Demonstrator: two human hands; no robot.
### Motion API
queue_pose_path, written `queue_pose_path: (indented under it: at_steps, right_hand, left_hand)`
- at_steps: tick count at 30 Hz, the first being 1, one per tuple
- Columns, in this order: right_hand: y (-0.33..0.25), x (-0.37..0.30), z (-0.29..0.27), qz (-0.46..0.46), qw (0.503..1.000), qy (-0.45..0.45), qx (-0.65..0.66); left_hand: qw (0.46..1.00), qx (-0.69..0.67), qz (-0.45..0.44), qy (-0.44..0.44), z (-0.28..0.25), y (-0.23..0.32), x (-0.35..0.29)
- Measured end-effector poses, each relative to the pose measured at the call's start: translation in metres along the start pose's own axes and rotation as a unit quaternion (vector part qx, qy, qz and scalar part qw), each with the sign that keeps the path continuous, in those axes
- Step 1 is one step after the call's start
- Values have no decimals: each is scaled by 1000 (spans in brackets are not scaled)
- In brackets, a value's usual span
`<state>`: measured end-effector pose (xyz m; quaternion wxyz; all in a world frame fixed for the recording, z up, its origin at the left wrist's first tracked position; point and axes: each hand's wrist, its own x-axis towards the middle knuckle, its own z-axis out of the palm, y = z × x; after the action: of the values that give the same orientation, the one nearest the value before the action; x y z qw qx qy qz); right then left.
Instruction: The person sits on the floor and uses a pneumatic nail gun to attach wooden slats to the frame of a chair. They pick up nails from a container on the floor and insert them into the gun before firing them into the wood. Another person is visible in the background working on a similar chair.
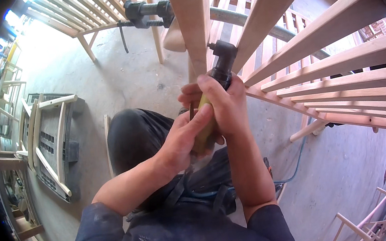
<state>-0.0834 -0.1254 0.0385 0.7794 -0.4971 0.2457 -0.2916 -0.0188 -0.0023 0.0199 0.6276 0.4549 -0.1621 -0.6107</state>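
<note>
Both my hands are closed around a right-angle air drill (224, 56) with a black angled head and a yellow-green body. My right hand (225, 102) wraps the body just below the head. On the other side, my left hand (182, 133) grips lower, its thumb along the body. A thin dark strip (191, 111) shows between its thumb and fingers; I cannot tell if it is part of the drill. The drill's tip points left, close to a wide upright wooden slat (192, 20) of a chair or bench frame.
A pipe clamp (142, 12) spans the frame, its bar passing behind the slats (334, 23). A blue hose (298, 168) curves across the concrete floor at right. Wooden frame parts (56, 150) lie on a black pallet at left. Another slatted piece (80, 9) stands behind.
</note>
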Motion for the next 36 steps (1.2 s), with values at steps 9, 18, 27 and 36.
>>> queue_pose_path:
  at_steps: [9,18,27,36]
  right_hand:
    - [2,1,-4,3,1000,-2,-27]
    - [5,6,1,-32,999,-3,-14]
    - [-2,7,-6,-1,999,-29,-31]
    - [0,5,-1,-7,1000,-10,4]
  left_hand:
    - [1000,4,13,12,2,0,2]
    - [1000,18,17,-5,-12,-6,7]
    - [999,7,37,13,1,-9,6]
    - [1000,-1,17,8,1,-1,3]
